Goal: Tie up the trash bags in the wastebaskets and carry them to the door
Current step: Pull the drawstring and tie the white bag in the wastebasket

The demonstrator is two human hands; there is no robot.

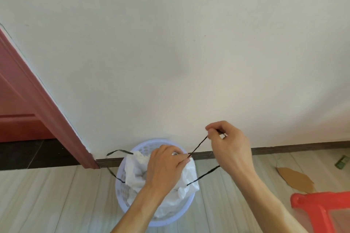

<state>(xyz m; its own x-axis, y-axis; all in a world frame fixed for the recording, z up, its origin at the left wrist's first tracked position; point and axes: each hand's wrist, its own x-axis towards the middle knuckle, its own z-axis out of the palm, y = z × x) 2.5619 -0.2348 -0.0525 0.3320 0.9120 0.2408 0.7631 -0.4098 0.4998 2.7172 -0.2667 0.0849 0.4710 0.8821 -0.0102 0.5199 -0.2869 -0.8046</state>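
The white trash bag [136, 172] sits in the lavender wastebasket [121, 191] against the wall, beside the red door frame [47, 104]. It looks thin, soft, light and probably slippery, so its black drawstring [198, 144] is the surest hold. The left hand [164, 166] pinches the gathered mouth where the cord comes out, and the right hand [230, 147] pinches the taut cord higher up. The contents are hidden, I cannot tell whether there is a knot, and a red stool [322, 212] is cut off

I see smooth perforated plastic on the wastebasket [121, 179], thin crinkled film for the trash bag [136, 170], a matt black drawstring [198, 145], matt wood-grain floor [56, 195], glossy red stool [310, 204].
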